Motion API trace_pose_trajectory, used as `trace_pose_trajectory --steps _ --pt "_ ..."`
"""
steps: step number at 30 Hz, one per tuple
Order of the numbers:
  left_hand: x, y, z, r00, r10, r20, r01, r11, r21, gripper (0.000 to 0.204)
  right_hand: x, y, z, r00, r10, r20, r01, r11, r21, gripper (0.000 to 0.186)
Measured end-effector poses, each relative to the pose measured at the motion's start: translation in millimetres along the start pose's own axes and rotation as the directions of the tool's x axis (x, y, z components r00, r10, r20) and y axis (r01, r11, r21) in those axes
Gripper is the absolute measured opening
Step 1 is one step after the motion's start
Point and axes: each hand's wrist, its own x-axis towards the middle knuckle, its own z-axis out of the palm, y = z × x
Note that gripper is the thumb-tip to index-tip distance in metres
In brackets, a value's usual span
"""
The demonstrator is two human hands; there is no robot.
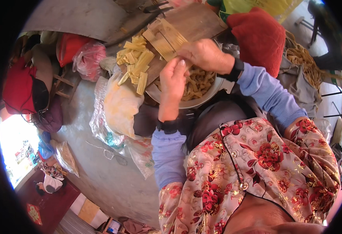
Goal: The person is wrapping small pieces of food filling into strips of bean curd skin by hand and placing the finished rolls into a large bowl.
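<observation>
My left hand and my right hand meet fingertip to fingertip over a pale metal bowl. Both hands are closed in a pinch, and whatever lies between the fingers is hidden. Curled, tan strip pieces, some seemingly knotted, fill the bowl below. Just beyond my fingers, a flat stack of cut yellowish strips rests on a wooden board. To its left, folded yellow strips lie in a loose pile near the board's edge.
A red cloth sits right of the board, with long tan strips draped beyond it. Left of the bowl are a stained whitish sack and clear plastic bags. A pink plastic bag and a red bag are farther left.
</observation>
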Motion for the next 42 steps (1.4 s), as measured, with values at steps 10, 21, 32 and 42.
trace_pose_trajectory --steps 10,21,32,42 --pt "0.1 -32.9 -6.7 0.933 0.358 -0.009 -0.355 0.927 0.118 0.026 -36.0 -45.4 -16.5 0.755 -0.034 0.655 -0.654 0.040 0.755 0.022" --pt "-40.5 0.0 38.2 0.956 0.285 0.068 -0.283 0.959 -0.031 0.017 -41.2 -34.5 -7.8 0.934 -0.103 -0.341 0.160 0.977 0.142 0.028" --pt "-25.9 -31.7 31.1 0.977 0.144 0.158 -0.106 0.968 -0.228 0.010 -49.7 -29.9 -10.9 0.953 -0.002 -0.302 0.023 0.998 0.066 0.034" --pt "-19.6 -33.4 17.3 0.451 0.849 0.275 -0.405 -0.080 0.911 0.015 -57.8 -15.7 10.5 0.842 0.490 0.226 -0.524 0.641 0.562 0.032"
